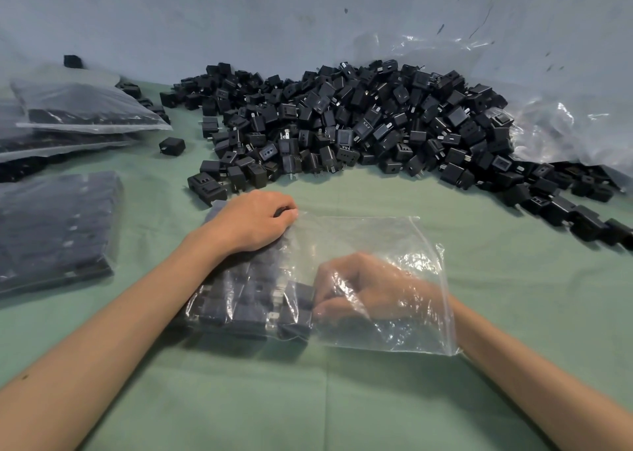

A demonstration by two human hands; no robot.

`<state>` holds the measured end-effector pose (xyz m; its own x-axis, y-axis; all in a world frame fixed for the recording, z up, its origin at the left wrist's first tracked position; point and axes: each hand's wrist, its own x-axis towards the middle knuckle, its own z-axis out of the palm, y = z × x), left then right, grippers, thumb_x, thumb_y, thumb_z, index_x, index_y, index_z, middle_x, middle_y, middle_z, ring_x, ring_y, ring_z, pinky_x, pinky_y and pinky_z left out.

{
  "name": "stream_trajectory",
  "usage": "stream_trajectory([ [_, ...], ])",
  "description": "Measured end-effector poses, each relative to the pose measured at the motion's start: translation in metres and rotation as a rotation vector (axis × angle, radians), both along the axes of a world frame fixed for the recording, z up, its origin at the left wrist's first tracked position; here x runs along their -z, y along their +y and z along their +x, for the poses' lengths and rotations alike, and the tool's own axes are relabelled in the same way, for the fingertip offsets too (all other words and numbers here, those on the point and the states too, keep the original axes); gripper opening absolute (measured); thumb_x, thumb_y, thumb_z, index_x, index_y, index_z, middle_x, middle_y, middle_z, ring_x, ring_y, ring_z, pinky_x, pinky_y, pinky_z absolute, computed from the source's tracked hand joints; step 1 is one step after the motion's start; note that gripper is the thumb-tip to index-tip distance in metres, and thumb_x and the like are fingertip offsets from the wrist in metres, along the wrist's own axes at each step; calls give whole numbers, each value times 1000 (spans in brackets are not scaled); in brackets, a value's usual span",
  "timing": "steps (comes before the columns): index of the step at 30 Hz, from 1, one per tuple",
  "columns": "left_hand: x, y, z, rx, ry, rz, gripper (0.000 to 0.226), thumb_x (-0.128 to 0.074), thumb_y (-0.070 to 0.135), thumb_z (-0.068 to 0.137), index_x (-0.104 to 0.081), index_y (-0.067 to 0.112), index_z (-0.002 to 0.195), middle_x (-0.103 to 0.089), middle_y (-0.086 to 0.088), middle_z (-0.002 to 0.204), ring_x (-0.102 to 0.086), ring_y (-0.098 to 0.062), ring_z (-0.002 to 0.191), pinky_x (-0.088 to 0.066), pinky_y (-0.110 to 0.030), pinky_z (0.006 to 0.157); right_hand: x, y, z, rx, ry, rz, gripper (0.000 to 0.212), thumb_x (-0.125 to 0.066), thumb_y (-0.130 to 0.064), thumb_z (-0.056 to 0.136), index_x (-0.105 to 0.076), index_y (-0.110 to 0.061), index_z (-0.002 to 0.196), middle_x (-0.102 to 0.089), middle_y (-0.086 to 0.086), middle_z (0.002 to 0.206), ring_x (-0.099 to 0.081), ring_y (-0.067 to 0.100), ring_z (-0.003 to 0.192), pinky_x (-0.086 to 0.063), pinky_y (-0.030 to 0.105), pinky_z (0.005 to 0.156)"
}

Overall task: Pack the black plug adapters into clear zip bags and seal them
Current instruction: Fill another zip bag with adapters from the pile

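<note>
— What takes up the most room?

— The green worktop, and at its far side a heap of black plug adapters lying against the wall. Loose clear plastic is crumpled at the heap's right end.

— And on the left?

— Filled bags, some flat, some stacked.

— Where is the one being packed?

— The clear zip bag lies flat in front of the person. Rows of packed adapters fill its left half.

— The hands?

— The left hand rests on the bag's far left corner, fingers curled over the plastic edge. The right hand is inside the bag, fingers bent against the nearest adapters. Through the wrinkled film I cannot tell whether it grips one.

— Anything smaller?

— A lone adapter sits between the heap and the stacked bags.
</note>
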<state>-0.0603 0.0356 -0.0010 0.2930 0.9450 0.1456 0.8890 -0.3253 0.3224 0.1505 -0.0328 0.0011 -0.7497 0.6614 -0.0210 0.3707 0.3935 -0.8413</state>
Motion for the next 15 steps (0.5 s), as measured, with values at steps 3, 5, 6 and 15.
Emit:
stream_trajectory([
  [3,0,0,1,3,1,1,27,-43,36,99,-65,23,109,-66,2,110,-57,-20,102,-43,-35,85,1,1,-2,11,-32,70,23,-73,-19,83,-63,-36,71,-65,-13,74,-62,3,69,-54,30,70],
  [5,0,0,1,3,-9,3,27,-43,35,99,-65,23,109,-66,2,109,-57,-19,101,-43,-34,84,2,0,-2,28,-49,96,16,-72,-29,82,-65,-39,71,-66,-13,74,-64,6,69,-57,33,70],
  [6,0,0,1,2,-12,6,27,-43,35,99,-65,23,108,-66,2,108,-57,-19,99,-42,-33,82,4,-1,-2,33,-47,93,10,-70,-35,81,-67,-37,72,-67,-14,74,-65,5,68,-57,31,69],
  [15,0,-1,1,-5,-2,-4,28,-43,36,99,-64,23,111,-66,2,112,-57,-20,104,-43,-36,88,0,-1,3,-38,-33,-59,10,-78,-17,80,-71,-10,84,-68,-20,68,-61,-5,59,-42,5,56],
])
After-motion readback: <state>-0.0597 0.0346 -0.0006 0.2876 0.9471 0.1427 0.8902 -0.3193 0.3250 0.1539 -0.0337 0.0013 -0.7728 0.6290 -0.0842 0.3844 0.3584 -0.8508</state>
